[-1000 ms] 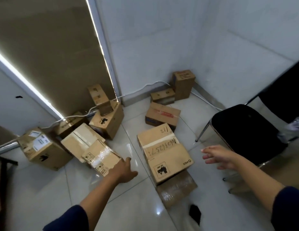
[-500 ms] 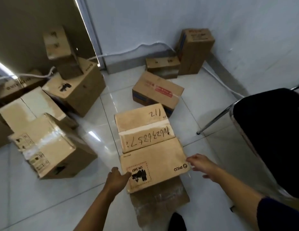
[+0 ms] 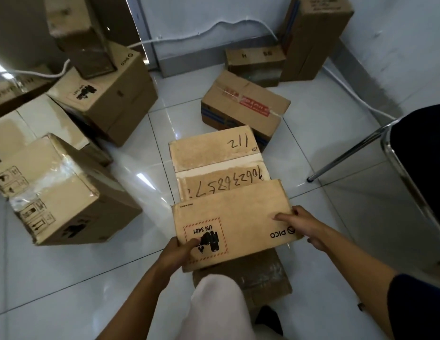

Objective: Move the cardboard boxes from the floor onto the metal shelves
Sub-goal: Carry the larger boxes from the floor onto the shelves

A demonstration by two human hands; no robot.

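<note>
A flat cardboard box printed PICO and UN 3481 [image 3: 241, 217] lies in front of me, overlapping a numbered box [image 3: 214, 155] behind it and a darker box [image 3: 260, 276] beneath it. My left hand [image 3: 179, 251] grips its near left corner, thumb on top. My right hand [image 3: 300, 227] grips its right edge, with the thumb on the top face. Several more cardboard boxes stand on the white tiled floor: a taped one [image 3: 64, 192] at left and one with red tape [image 3: 246, 104] behind. No metal shelves are in view.
A black chair [image 3: 420, 173] with chrome legs stands at right. A white cable [image 3: 214, 28] runs along the wall base. A tall box [image 3: 314, 33] and a low box [image 3: 255, 60] sit in the far corner. Stacked boxes [image 3: 101, 94] crowd the left. My pale trouser knee [image 3: 219, 303] shows below.
I have come closer and lower to the boxes. Both hands, which were reaching out empty, have closed in and taken hold of the PICO box at its left corner and right edge.
</note>
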